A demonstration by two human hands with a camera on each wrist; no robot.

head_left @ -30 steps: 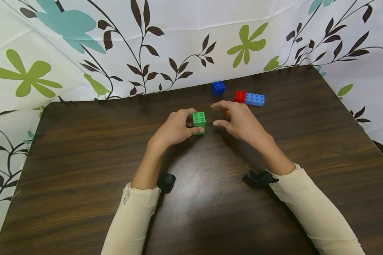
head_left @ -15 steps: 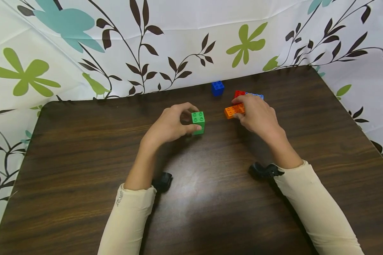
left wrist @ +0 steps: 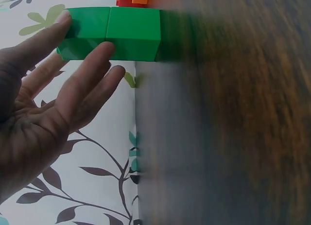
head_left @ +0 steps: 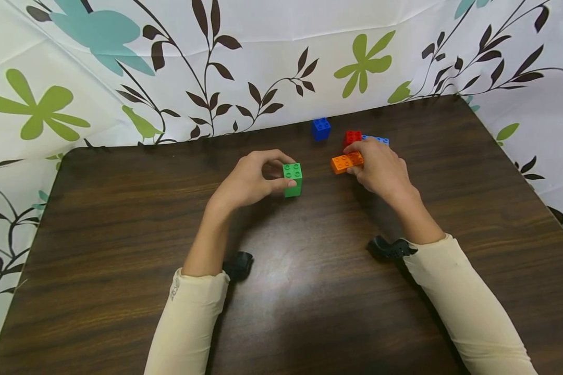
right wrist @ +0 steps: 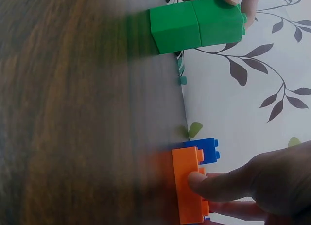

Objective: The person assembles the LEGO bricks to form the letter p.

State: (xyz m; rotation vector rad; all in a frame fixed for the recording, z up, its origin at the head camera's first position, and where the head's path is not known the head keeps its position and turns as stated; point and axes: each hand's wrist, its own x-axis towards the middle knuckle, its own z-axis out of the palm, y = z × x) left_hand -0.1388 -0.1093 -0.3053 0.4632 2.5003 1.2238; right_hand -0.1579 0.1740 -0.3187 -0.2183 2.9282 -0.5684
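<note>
Two green toy bricks (head_left: pixel 293 180), one stacked on the other, stand upright on the table. My left hand (head_left: pixel 246 181) grips this stack from the left, thumb on its near face; the left wrist view shows the seam between the green bricks (left wrist: pixel 133 33). To the right, my right hand (head_left: pixel 382 169) pinches a long orange brick (head_left: pixel 342 163) between thumb and fingers. Its right end is hidden by the hand. In the right wrist view the thumb presses the side of the orange brick (right wrist: pixel 182 186).
Behind the orange brick lie a red brick (head_left: pixel 352 137) and a light blue brick (head_left: pixel 379 140), partly covered by the right hand. A dark blue brick (head_left: pixel 321 129) stands near the back edge. A patterned cloth (head_left: pixel 281 62) hangs behind the dark wooden table (head_left: pixel 122 234).
My right hand has moved right from beside the green stack and taken hold of the orange brick. The left hand keeps its hold, with the wrist slightly farther left.
</note>
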